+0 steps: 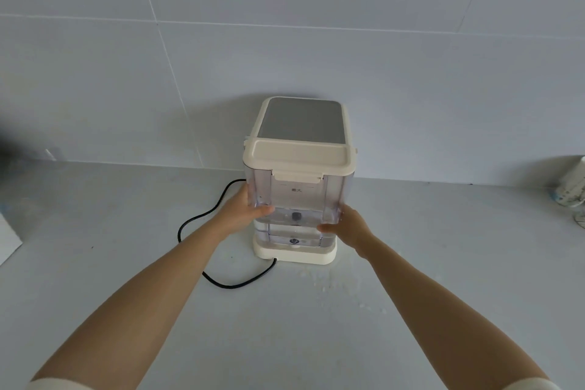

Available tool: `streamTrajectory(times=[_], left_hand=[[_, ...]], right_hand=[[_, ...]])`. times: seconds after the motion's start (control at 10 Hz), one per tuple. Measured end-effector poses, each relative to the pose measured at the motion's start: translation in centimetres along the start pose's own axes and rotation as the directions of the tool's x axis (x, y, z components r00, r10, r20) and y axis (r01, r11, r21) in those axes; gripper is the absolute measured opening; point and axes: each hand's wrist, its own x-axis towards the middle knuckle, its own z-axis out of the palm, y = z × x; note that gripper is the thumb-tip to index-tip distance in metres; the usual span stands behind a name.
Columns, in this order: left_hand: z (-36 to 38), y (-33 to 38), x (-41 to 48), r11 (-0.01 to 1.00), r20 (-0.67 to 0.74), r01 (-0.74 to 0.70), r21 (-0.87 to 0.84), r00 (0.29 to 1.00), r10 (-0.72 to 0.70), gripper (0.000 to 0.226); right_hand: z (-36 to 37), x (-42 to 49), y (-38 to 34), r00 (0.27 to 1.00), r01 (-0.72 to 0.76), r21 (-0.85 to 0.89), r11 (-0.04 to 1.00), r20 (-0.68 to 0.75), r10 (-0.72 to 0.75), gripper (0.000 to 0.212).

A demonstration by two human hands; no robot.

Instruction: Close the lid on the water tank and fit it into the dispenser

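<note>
Centre of frame: clear water tank (297, 199) standing upright, long axis vertical, its wide face with the printed level mark turned toward the camera. Cream lid (299, 153) is down flat on top, front latch tab hanging over the upper edge of the near face. Tank sits at the near side of the dispenser (302, 119), whose grey top panel shows just behind the lid; the cream base (294, 252) sticks out beneath the tank. Tank bottom appears close above the base; can't tell whether it is fully seated.

Left hand (243, 214) grips the tank's left side, thumb wrapped onto the near face low down, fingers hidden behind the wall. Right hand (346, 229) grips the tank's lower right corner, thumb on the near face, fingers hidden round the side. Both forearms reach up from the bottom corners of the frame, pale sleeve cuffs at the bottom edge.

Black power cord (202, 222) runs from the base front, loops left across the grey countertop (126, 263) and back behind the left hand. Patterned cup (571, 184) at the right edge. Grey tiled wall (285, 25) fills the upper half.
</note>
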Motion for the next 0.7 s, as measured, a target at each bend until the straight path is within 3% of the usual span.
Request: streamTrajectory(times=[0.2, 0.4, 0.7], left_hand=[[1.1, -0.1, -1.9, 0.987, -0.162, -0.031, 0.155, 0.985, 0.056, 0.066], [-0.1, 1.8, -2.4, 0.983, -0.288, 0.001, 0.186, 0.956, 0.054, 0.097], [-2.5, 7.7, -2.2, 0.919, -0.363, -0.103, 0.381, 0.897, 0.252, 0.09]], right_hand=[[-0.9, -1.0, -1.2, 0.997, 0.082, -0.045, 0.996, -0.006, -0.083, 0.077], [-2.7, -2.3, -3.6, 0.964, 0.264, -0.068, 0.962, 0.005, -0.264, 0.096], [-6.9, -3.2, -7.4, 0.924, 0.354, -0.317, 0.88, -0.024, -0.381, 0.117]])
